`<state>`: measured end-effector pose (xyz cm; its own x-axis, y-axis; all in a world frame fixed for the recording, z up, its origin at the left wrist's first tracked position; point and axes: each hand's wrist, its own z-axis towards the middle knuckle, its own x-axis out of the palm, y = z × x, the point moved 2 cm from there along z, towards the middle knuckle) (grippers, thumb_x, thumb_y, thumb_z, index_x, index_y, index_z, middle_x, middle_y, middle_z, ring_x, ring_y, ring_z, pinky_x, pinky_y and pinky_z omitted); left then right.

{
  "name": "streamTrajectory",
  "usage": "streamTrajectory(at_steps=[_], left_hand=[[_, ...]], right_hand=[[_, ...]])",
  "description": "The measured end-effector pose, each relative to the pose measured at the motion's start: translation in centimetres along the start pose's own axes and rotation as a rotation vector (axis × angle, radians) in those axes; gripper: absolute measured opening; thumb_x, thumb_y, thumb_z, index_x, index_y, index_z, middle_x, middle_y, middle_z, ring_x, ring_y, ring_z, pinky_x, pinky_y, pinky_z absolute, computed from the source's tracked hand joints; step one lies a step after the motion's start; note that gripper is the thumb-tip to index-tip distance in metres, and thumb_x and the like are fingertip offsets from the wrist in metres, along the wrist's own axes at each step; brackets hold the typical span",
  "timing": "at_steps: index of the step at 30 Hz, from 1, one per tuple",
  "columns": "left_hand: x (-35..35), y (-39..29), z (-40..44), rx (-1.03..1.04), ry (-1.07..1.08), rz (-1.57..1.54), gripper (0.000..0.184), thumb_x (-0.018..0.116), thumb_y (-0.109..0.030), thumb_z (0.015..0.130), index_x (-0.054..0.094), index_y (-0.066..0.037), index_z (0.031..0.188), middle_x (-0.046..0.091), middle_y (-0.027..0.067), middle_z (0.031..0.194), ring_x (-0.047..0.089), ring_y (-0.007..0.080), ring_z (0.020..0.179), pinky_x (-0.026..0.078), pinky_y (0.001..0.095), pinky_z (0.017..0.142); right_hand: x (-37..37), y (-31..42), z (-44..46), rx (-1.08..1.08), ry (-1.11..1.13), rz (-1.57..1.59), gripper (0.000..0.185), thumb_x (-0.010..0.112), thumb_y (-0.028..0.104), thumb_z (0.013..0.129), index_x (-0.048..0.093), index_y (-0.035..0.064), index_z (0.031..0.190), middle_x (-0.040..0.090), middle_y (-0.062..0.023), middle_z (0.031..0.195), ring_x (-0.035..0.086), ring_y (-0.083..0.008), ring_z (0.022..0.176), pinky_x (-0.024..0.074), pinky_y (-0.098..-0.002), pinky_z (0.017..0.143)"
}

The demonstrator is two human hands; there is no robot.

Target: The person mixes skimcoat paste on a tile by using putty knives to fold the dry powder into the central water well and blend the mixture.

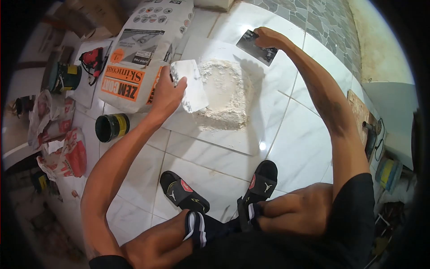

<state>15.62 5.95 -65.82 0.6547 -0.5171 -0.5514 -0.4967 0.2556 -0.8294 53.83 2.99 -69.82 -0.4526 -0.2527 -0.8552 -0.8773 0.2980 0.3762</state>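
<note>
My left hand (170, 92) is closed on a flat scraper (190, 85), its face coated white with powder. The scraper sits at the left edge of a pile of white powder (219, 96), which has a shallow hollow in its middle. Beneath the pile lies a pale marbled slab (242, 145). Beyond the pile at the upper right, my right hand (268, 37) grips a dark rectangular scraper (257, 48) dusted with powder, apart from the pile. Just left of my left hand stands a Zemcoat Skimcoat bag (130, 67).
A dark green bucket (112, 127) stands below the bag, with another bucket (67, 77) farther left. A red tool (92, 60) and crumpled plastic bags (67, 152) lie at the left. My feet wear black slides (183, 192). A corded power tool (371, 134) is at the right.
</note>
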Motion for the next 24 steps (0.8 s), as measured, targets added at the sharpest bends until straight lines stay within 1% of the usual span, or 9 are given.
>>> streamTrajectory(at_steps=[2,3,8,11,14,17,20,21,24], left_hand=[[-1.2,0.4,-1.6,-0.024,-0.018,-0.070,0.043,0.062,-0.016,0.087,0.047,0.006,0.121,0.060,0.0207,0.111,0.061,0.0284,0.102,0.045,0.0385,0.091],[-1.8,0.6,-2.3,-0.037,-0.030,-0.006,0.041,0.061,-0.014,0.088,0.047,0.006,0.122,0.060,0.0194,0.112,0.061,0.0242,0.103,0.047,0.0362,0.090],[-3.4,1.7,-5.5,-0.173,-0.004,-0.155,0.041,0.061,-0.011,0.089,0.046,0.006,0.124,0.060,0.0190,0.112,0.060,0.0209,0.105,0.048,0.0334,0.089],[-3.6,1.6,-7.0,-0.199,-0.015,-0.223,0.041,0.061,-0.011,0.090,0.045,0.005,0.125,0.060,0.0174,0.112,0.060,0.0200,0.106,0.048,0.0330,0.090],[-3.8,1.3,-8.0,-0.211,-0.017,-0.250,0.041,0.061,-0.011,0.090,0.045,0.005,0.124,0.060,0.0160,0.113,0.060,0.0198,0.106,0.047,0.0325,0.091],[-3.8,1.6,-8.8,-0.239,0.007,-0.260,0.040,0.061,-0.012,0.091,0.045,0.004,0.124,0.060,0.0153,0.112,0.060,0.0198,0.104,0.046,0.0323,0.092],[-3.8,2.0,-9.3,-0.247,0.001,-0.251,0.039,0.061,-0.013,0.091,0.046,0.004,0.123,0.060,0.0150,0.111,0.059,0.0195,0.104,0.046,0.0327,0.093],[-3.8,2.0,-9.5,-0.244,-0.004,-0.244,0.039,0.061,-0.014,0.091,0.046,0.004,0.123,0.060,0.0149,0.111,0.059,0.0194,0.104,0.046,0.0328,0.093],[-3.8,1.6,-9.5,-0.240,0.002,-0.266,0.040,0.061,-0.014,0.091,0.046,0.004,0.123,0.060,0.0152,0.111,0.058,0.0193,0.105,0.045,0.0331,0.093]], right_hand=[[1.4,-0.5,2.8,-0.025,-0.013,-0.031,0.038,0.057,0.021,0.071,0.068,-0.0048,0.097,0.068,-0.0250,0.091,0.068,-0.0347,0.085,0.0523,-0.0425,0.076],[2.0,-0.1,3.9,-0.036,-0.015,-0.042,0.038,0.057,0.021,0.071,0.068,-0.0045,0.097,0.068,-0.0251,0.092,0.068,-0.0351,0.086,0.0524,-0.0428,0.076],[4.1,3.7,9.0,-0.119,-0.029,-0.120,0.039,0.057,0.021,0.072,0.068,-0.0038,0.099,0.069,-0.0246,0.093,0.068,-0.0357,0.090,0.0527,-0.0443,0.079],[4.3,8.4,10.1,-0.157,0.043,-0.153,0.041,0.054,0.017,0.074,0.065,0.0007,0.110,0.068,-0.0231,0.097,0.066,-0.0364,0.094,0.0511,-0.0440,0.083],[6.0,11.3,12.3,-0.266,0.086,-0.173,0.043,0.055,0.017,0.074,0.065,0.0019,0.113,0.068,-0.0225,0.098,0.066,-0.0363,0.095,0.0509,-0.0429,0.085],[7.2,14.0,12.0,-0.440,0.069,-0.139,0.035,0.059,0.021,0.073,0.068,0.0013,0.100,0.068,-0.0212,0.091,0.066,-0.0366,0.092,0.0514,-0.0431,0.082],[8.2,16.3,11.3,-0.539,0.136,-0.119,0.034,0.059,0.021,0.073,0.068,0.0026,0.099,0.068,-0.0200,0.094,0.065,-0.0365,0.095,0.0505,-0.0426,0.084],[7.6,17.5,10.3,-0.531,0.188,-0.207,0.034,0.057,0.020,0.074,0.066,0.0034,0.102,0.068,-0.0191,0.097,0.065,-0.0361,0.097,0.0502,-0.0431,0.084],[7.6,18.7,8.3,-0.612,0.122,-0.214,0.037,0.056,0.018,0.075,0.065,0.0042,0.109,0.068,-0.0189,0.098,0.065,-0.0355,0.098,0.0502,-0.0441,0.085]])
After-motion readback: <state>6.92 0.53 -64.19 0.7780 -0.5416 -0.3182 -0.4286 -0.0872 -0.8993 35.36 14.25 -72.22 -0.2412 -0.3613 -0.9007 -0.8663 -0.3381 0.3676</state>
